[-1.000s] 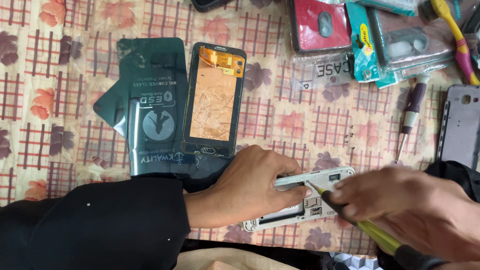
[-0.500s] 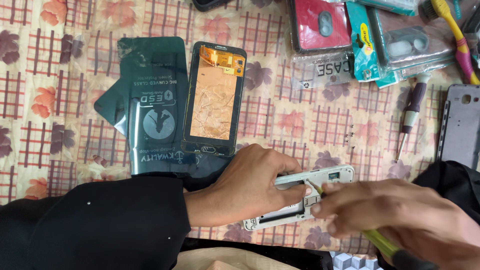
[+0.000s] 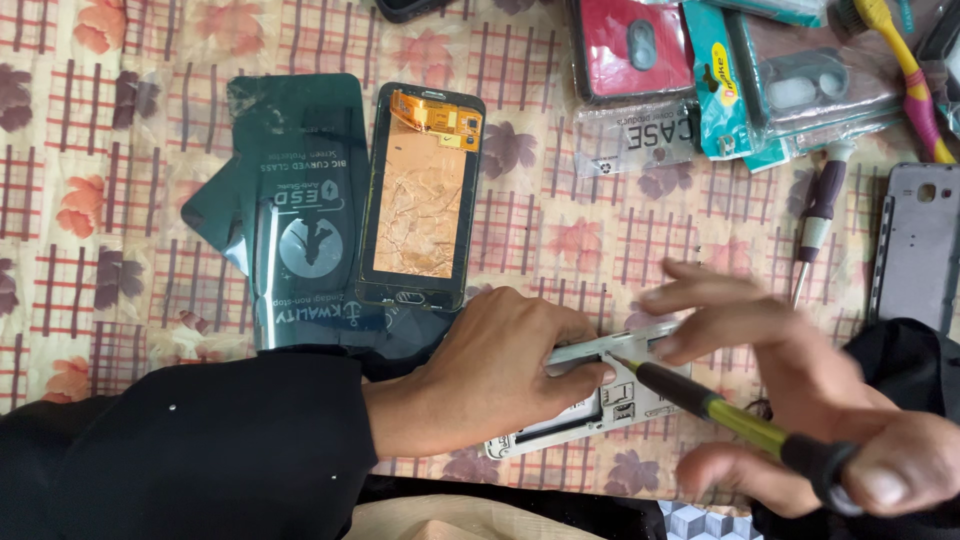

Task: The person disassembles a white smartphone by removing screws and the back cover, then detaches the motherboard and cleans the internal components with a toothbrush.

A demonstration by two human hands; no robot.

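In the head view, the left hand [image 3: 500, 375] lies curled over the near end of a white phone frame [image 3: 610, 400], its fingers closed on the frame's upper edge and pinning it flat to the patterned cloth [image 3: 100, 180]. The right hand [image 3: 800, 400] grips a screwdriver [image 3: 730, 420] with a black and yellow shaft, the handle end wrapped in its lower fingers, while the forefinger and middle finger stretch out loosely above the frame. The screwdriver's tip meets the frame just beside the left fingertips. Beyond the left hand, close to its knuckles, lies a phone screen assembly [image 3: 420, 195] with a copper-coloured back, and beside that a dark green screen-protector packet [image 3: 300, 220]. Beyond the right hand rest a second screwdriver [image 3: 815, 225] and a grey back cover [image 3: 920, 250]. Farther off are packaged phone cases [image 3: 700, 70] and a yellow and pink toothbrush [image 3: 905, 70].
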